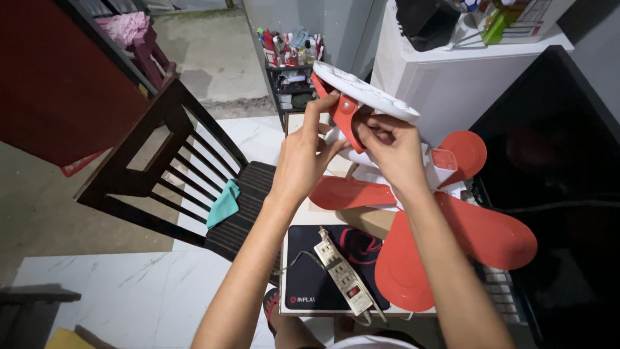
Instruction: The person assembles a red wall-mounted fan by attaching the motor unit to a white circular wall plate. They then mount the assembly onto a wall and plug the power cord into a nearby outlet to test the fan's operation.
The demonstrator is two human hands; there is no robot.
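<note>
I see left hand and right hand both clenched on the orange-and-white fan part, held up above the tabletop; orange blades lie loose below, so assembly looks unfinished.

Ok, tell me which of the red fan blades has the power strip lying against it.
The nearest blade, at the bottom of the fan on the desk. The power strip lies along its left edge; the other blades fan out left, right and behind, away from it.

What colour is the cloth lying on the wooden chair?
Teal, a plain cloth draped on the dark chair seat's edge; the head view shows it.
</note>
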